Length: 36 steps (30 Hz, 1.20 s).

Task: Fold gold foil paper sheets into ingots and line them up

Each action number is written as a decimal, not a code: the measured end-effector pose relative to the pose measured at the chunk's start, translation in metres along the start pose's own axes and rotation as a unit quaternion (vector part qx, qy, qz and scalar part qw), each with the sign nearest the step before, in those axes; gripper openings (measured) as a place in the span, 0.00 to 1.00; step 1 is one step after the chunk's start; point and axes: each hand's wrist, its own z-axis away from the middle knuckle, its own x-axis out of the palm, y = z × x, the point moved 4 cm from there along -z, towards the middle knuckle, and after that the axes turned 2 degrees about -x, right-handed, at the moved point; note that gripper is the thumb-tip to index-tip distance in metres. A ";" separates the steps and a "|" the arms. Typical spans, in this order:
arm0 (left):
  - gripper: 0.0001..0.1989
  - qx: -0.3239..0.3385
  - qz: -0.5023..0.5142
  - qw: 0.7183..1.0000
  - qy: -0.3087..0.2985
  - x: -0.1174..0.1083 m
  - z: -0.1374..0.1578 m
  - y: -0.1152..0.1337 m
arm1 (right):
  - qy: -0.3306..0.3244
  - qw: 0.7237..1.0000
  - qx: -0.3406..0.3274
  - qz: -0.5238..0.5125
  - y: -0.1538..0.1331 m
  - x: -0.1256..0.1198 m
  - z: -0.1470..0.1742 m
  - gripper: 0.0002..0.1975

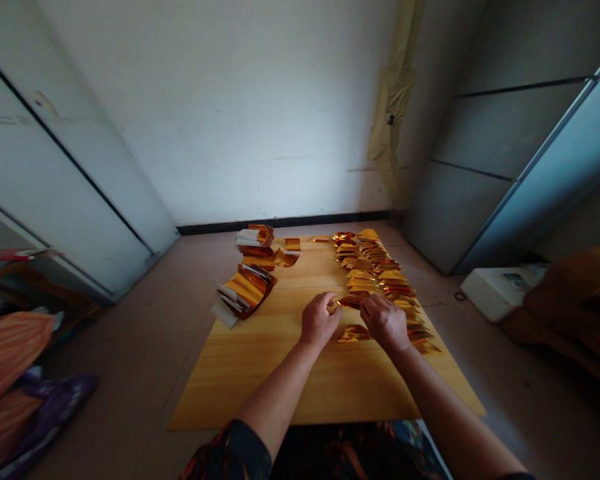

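Patterned sleeve (240, 448) lies nearest, head view. Right hand (384, 320): fingers pinch 1 gold foil piece (350, 303) over wooden tabletop (260, 380). Left hand (321, 320): fingers curled narrow at its left end, grip unclear. Piece's long axis runs left-right between the 2.

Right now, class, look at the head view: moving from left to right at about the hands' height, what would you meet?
Orange bundle → nearer fanned stack of gold foil sheets → left hand → right hand → white box.
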 end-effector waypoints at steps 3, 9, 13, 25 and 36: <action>0.13 -0.010 0.006 1.000 -0.013 0.002 -0.001 0.000 | -0.005 1.000 -0.002 -0.006 -0.002 -0.002 0.001 0.10; 0.17 -0.037 -0.019 0.998 -0.048 0.005 -0.001 0.000 | -0.011 1.000 -0.008 -0.006 -0.002 -0.001 0.001 0.11; 0.20 -0.014 -0.069 0.997 -0.042 -0.001 -0.001 0.001 | -0.020 1.000 -0.011 0.020 0.007 0.003 0.006 0.12; 0.13 0.013 -0.065 0.998 0.001 -0.024 0.008 -0.012 | -0.066 0.996 0.005 0.055 0.021 0.018 0.011 0.11; 0.12 0.043 -0.066 0.997 0.016 -0.024 0.015 -0.022 | -0.098 0.991 0.028 0.081 0.028 0.026 0.006 0.10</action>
